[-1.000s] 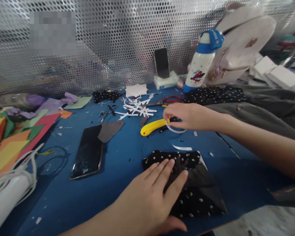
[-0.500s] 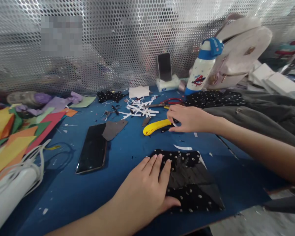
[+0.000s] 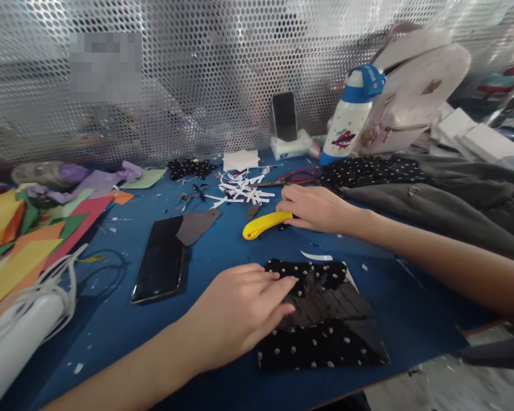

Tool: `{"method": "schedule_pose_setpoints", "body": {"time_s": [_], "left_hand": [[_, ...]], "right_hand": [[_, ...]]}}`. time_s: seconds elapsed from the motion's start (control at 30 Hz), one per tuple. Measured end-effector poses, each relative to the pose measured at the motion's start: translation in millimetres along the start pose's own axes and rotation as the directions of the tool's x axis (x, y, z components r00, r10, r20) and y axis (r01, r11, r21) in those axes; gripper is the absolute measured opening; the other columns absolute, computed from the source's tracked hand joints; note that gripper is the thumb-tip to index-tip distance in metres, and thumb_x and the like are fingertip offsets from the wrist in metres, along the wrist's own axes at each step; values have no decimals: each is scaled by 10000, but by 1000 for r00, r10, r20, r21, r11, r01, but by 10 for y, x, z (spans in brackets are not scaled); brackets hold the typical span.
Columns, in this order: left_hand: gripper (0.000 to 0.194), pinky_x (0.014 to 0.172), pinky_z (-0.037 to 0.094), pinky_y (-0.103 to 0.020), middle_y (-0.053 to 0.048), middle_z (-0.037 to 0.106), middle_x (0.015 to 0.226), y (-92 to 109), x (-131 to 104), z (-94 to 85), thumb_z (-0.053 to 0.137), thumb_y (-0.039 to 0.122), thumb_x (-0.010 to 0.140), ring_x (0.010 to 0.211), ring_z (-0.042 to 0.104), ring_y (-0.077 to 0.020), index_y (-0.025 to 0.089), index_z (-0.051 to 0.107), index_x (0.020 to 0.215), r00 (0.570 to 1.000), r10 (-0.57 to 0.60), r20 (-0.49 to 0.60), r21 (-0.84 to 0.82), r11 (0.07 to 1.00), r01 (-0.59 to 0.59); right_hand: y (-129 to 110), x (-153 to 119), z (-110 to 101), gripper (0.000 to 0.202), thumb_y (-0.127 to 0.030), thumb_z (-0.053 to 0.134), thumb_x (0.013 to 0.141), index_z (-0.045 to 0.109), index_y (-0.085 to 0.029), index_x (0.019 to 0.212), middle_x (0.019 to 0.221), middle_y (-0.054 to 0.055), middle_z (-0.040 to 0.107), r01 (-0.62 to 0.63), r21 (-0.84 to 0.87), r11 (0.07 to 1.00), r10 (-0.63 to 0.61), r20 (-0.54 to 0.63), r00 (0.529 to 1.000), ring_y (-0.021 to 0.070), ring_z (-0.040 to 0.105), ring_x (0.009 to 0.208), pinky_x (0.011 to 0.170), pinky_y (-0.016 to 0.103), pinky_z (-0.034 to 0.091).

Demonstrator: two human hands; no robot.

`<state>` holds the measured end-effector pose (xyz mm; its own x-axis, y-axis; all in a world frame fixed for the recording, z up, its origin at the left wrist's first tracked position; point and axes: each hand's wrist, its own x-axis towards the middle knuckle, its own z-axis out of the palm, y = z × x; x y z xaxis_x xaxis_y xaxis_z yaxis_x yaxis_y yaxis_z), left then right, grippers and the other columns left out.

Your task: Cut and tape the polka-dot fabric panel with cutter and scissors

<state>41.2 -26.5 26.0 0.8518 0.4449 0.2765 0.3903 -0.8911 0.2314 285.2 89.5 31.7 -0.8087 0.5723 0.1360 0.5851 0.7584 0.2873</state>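
the left hand (image 3: pixel 235 305), loosely spread, is sliding back on the dotted cloth (image 3: pixel 317 342), baring more, while the right hand (image 3: pixel 317 206) is now pinching the cutter (image 3: pixel 265 224).

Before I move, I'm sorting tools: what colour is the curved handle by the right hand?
The curved handle is yellow; the head view shows it.

The one camera, on my head, looks forward and down, close over my left hand (image 3: pixel 235 311) and right hand (image 3: pixel 316 208), toward a perforated metal screen (image 3: pixel 205 80).
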Motion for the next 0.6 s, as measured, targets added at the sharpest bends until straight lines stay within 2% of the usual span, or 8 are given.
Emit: {"method": "schedule_pose_setpoints", "body": {"time_s": [0.13,0.2,0.3,0.37,0.47,0.53,0.6], "left_hand": [[228,828,517,-372,-46,718,1031,-191,7,-9,441,208,1023,939,664,-211,189,622,1161,972,-215,-89,-84,975,208],[176,840,499,-366,-39,683,1032,-273,11,1,489,194,1002,966,626,-205,207,640,1092,949,-305,-80,-122,948,294],[127,839,481,-356,-35,637,1026,-328,16,36,541,193,979,980,588,-201,216,645,1047,930,-361,-64,-162,924,347],[106,837,470,-357,-41,621,1026,-329,18,57,563,201,969,980,573,-205,214,642,1038,934,-351,-66,-167,927,336],[79,835,457,-359,-48,616,1025,-331,21,26,595,219,956,962,563,-206,202,638,1019,959,-279,-43,-141,952,271],[94,840,454,-355,-45,624,1029,-356,23,-52,607,234,952,949,568,-200,205,643,1034,985,-169,30,-105,980,171],[143,885,453,-353,-45,639,1061,-393,27,-156,576,214,969,996,577,-200,220,647,1093,988,-13,151,-60,998,23]], "right_hand": [[0,3,-10,176,-310,586,905,605,-148,971,930,79,651,-68,98,993,64,40,997,216,592,846,598,277,298],[2,5,-41,174,-314,598,878,609,-158,954,894,59,669,-125,147,981,121,38,992,192,593,770,557,270,253],[-2,5,-116,169,-317,633,831,616,-179,928,760,0,650,-224,288,931,231,10,973,141,560,644,520,252,222],[-9,-1,-166,187,-303,664,803,610,-182,935,695,-32,617,-259,425,868,302,-36,953,117,545,606,530,236,264],[-27,-16,-222,221,-304,679,806,569,-169,941,682,-39,579,-190,629,754,349,-139,927,105,516,593,557,236,329],[-49,-23,-251,228,-321,677,821,539,-166,915,694,-33,553,-126,726,676,374,-191,907,101,473,583,552,242,345],[-78,-23,-279,210,-320,661,843,522,-170,892,741,-18,545,-66,786,615,391,-232,891,107,467,619,579,249,373]]}}
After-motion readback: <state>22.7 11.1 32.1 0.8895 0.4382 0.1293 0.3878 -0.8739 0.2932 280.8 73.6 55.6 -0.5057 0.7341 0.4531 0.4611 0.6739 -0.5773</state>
